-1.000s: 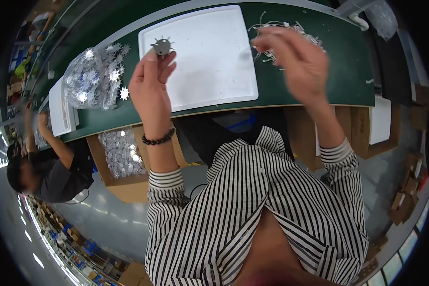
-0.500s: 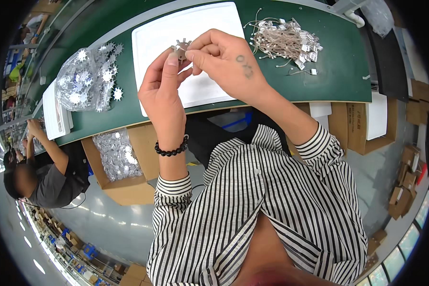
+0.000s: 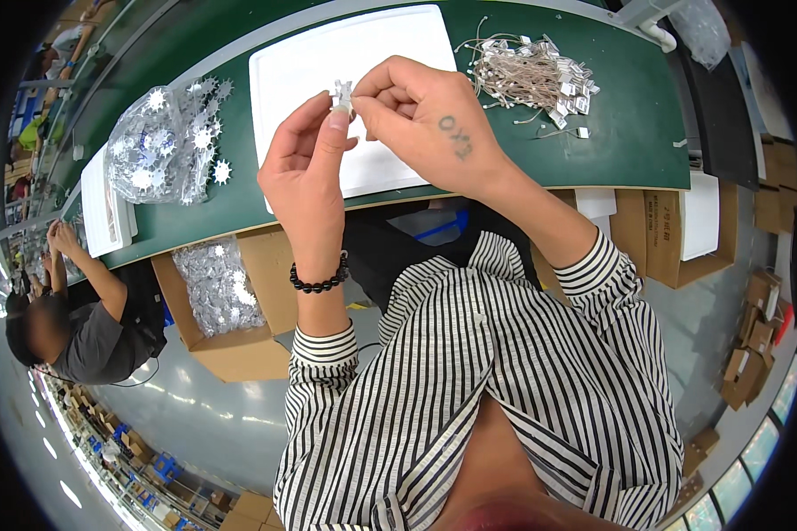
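Note:
Above a white tray (image 3: 390, 37), my left hand (image 3: 312, 164) pinches a small star-shaped metal plate (image 3: 343, 93) between thumb and fingertips. The plate is tilted, so only part of its toothed outline shows. My right hand (image 3: 443, 128) is closed at the plate's right edge, thumb against forefinger. What those fingertips grip, if anything, is too small and hidden to make out. To the left lies a clear plastic bag (image 3: 142, 155) of similar star plates, with a loose star plate (image 3: 222, 172) beside it. A heap of thin cables with white connectors (image 3: 536, 84) lies to the right.
The green table (image 3: 629, 150) ends just before my body. Below its edge stand an open cardboard box (image 3: 239, 356) with bagged star plates and another cardboard box (image 3: 664, 234) at right. White trays (image 3: 106, 212) are stacked at left, near a seated co-worker (image 3: 106, 327).
The star plate has turned from nearly face-on to tilted, and sits slightly further right. My left fingers have shifted around it; my right hand has barely moved.

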{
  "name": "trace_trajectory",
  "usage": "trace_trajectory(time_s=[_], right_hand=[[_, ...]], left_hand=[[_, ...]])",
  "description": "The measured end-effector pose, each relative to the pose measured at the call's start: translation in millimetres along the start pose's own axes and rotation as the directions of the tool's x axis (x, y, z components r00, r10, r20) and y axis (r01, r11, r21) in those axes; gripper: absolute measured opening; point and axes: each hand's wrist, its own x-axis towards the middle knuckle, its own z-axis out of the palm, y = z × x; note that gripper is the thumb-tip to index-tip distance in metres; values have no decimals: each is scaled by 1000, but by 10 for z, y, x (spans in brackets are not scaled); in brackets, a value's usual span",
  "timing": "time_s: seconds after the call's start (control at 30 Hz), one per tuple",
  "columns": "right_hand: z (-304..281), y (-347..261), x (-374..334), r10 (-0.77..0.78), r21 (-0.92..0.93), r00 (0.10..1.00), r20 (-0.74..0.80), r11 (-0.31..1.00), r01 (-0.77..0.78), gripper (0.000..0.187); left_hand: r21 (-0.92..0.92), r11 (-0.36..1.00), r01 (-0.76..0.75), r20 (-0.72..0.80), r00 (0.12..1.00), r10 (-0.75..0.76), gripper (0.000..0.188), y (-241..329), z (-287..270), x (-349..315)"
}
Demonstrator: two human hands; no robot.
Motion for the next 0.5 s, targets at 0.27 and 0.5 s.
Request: trace_trajectory(time_s=[0.27,0.5], right_hand=[[37,91,-13,22,209,1000,6,978,-22,15],[-54,99,-41,53,150,983,175,985,-79,20]], left_hand=[[-192,963,187,163,974,-156,24,10,-122,100],[62,991,115,214,969,-125,24,-2,-114,118]])
